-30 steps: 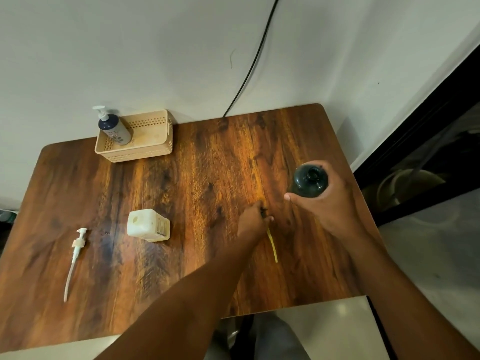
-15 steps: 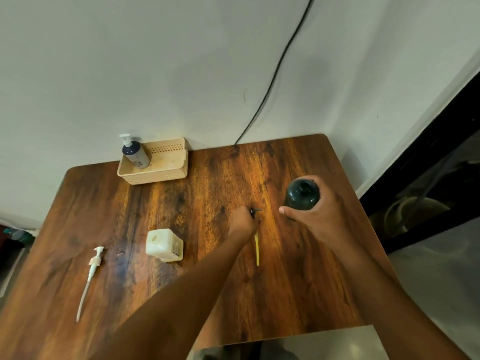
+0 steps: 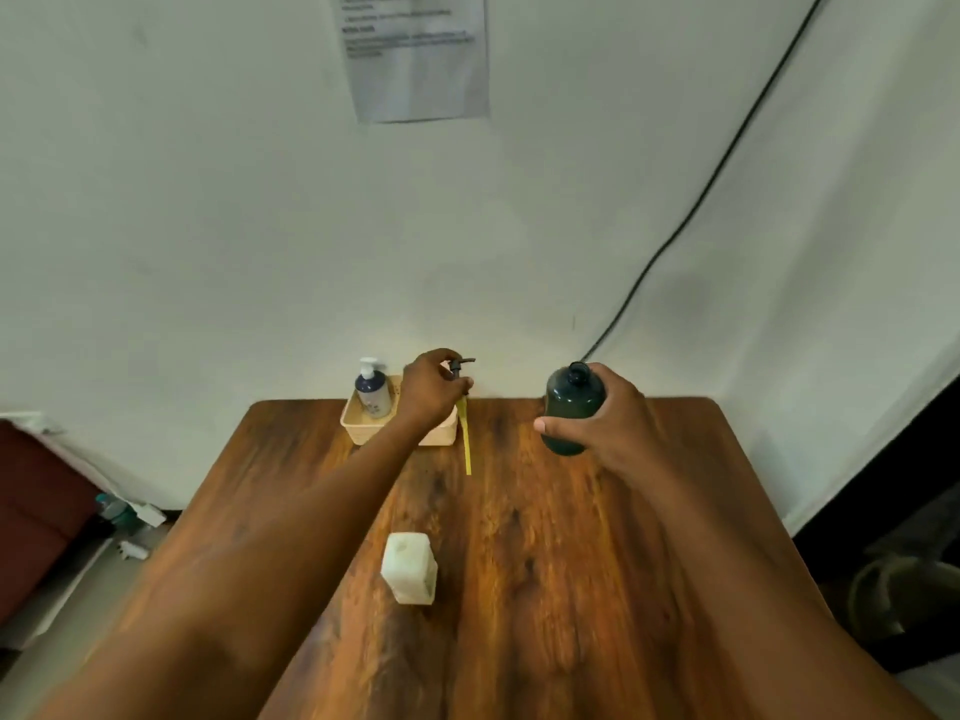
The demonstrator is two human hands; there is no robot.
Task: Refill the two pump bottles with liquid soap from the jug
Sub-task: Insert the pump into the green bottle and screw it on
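Observation:
My right hand (image 3: 605, 423) grips a dark green bottle (image 3: 569, 407) with its neck open, held upright above the wooden table (image 3: 545, 537). My left hand (image 3: 431, 389) holds a black pump head (image 3: 460, 368) lifted off the table, its yellow dip tube (image 3: 466, 439) hanging down. A white square bottle (image 3: 409, 566) without a pump stands mid-table near me. A dark blue bottle with a white pump (image 3: 373, 389) stands in a beige basket (image 3: 363, 431) at the table's far edge, partly behind my left hand.
A white wall rises right behind the table, with a paper notice (image 3: 415, 54) on it and a black cable (image 3: 701, 200) running down it. Left of the table, clutter lies on the floor (image 3: 130, 517). A dark opening lies to the right.
My left hand has raised the black pump with its yellow tube off the table, and the right hand has lifted the green bottle. The view has tilted up; the white pump at left is out of sight.

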